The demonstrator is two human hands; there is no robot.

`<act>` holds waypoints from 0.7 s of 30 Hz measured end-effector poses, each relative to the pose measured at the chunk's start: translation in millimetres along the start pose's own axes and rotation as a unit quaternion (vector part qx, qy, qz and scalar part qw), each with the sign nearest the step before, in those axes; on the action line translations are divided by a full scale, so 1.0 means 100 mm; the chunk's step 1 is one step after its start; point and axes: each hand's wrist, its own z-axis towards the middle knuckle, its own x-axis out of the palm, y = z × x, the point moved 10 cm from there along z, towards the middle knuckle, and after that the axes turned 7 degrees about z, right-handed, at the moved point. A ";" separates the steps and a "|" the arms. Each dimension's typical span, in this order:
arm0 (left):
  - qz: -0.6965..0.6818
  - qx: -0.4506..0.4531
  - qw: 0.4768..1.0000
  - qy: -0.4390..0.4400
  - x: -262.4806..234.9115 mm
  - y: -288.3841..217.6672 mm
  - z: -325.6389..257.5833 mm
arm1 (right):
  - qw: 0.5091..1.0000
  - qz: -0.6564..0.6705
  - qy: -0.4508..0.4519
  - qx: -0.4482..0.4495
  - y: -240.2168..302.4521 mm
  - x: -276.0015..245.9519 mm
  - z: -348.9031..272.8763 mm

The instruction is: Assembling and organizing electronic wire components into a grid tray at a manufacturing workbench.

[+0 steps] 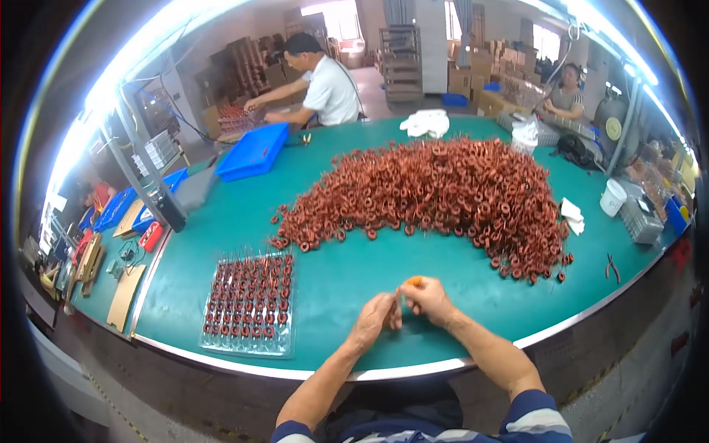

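Close to the table's front edge, my left hand (375, 319) and my right hand (430, 300) meet, fingers pinched together. Whatever lies between the fingers is too small and hidden to name. A bit of orange (416, 281) shows at my right fingertips; I cannot tell whether it is held or worn. Beyond my hands spreads a large heap of copper-red wire-wound ring coils (443, 184) with thin wire ends. Left of my hands lies a clear plastic tray (284, 347), with rows of the same coils (247, 299) standing in its pockets.
The green table (340, 277) also bears a blue bin (255, 151), a white cloth (426, 123), a white cup (613, 198) and red-handled pliers (612, 269). A metal post (140, 155) rises at left. One person (336, 92) works across the table, another (567, 96) sits far right.
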 end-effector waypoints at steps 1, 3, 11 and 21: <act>0.052 0.071 0.996 -0.023 -0.01 -0.16 0.00 | 0.999 0.036 0.023 -0.003 0.01 0.01 0.08; 0.079 0.068 0.994 -0.019 0.01 -0.20 -0.05 | 0.995 0.089 0.033 0.012 -0.06 -0.01 0.09; -0.026 0.057 0.994 -0.090 -0.01 -0.24 0.12 | 0.992 0.004 -0.013 -0.124 0.30 -0.08 -0.02; 0.119 0.187 0.967 -0.122 0.06 -0.53 0.56 | 0.987 0.017 -0.127 -0.099 0.19 -0.58 0.05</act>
